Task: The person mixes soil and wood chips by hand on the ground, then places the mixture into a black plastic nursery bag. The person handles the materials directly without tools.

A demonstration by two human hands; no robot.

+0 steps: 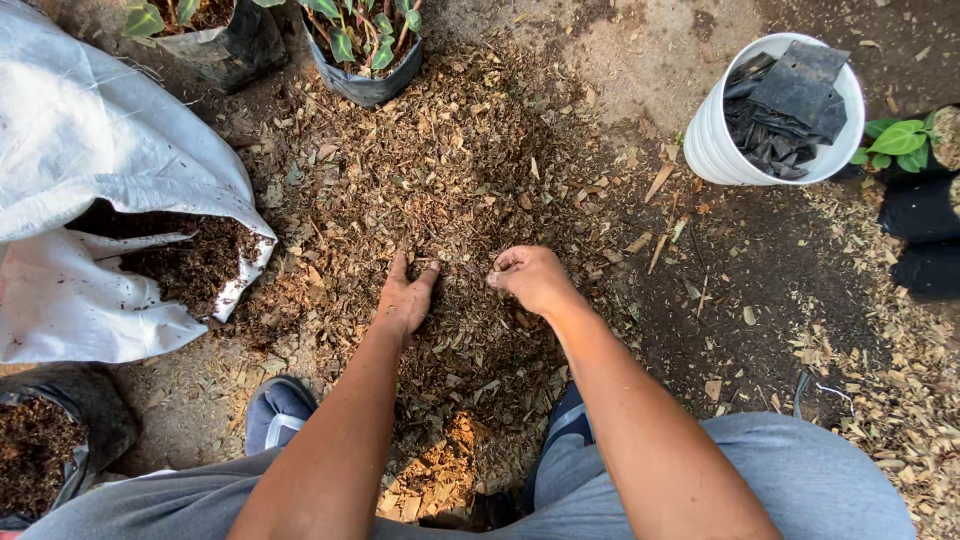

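At the far left of the frame a white woven sack (90,150) lies on its side, its mouth open on dark, chip-flecked potting mix. Below it, in the lower left corner, a black grow bag (60,440) stands filled with the same mix. Along the top edge sit two more black bags holding green-leaved plants (365,40). The heap of wood-chip mulch (460,170) spreads across the middle of the frame. The left hand (405,298) lies palm down on it just below centre, fingers together and pushed into the chips, holding nothing. Just to its right, the right hand (530,278) is curled into a loose fist over the same heap, fingertips pinched together on a small bit of mulch. At upper right stands a white bucket (715,140) stuffed with folded black bags.
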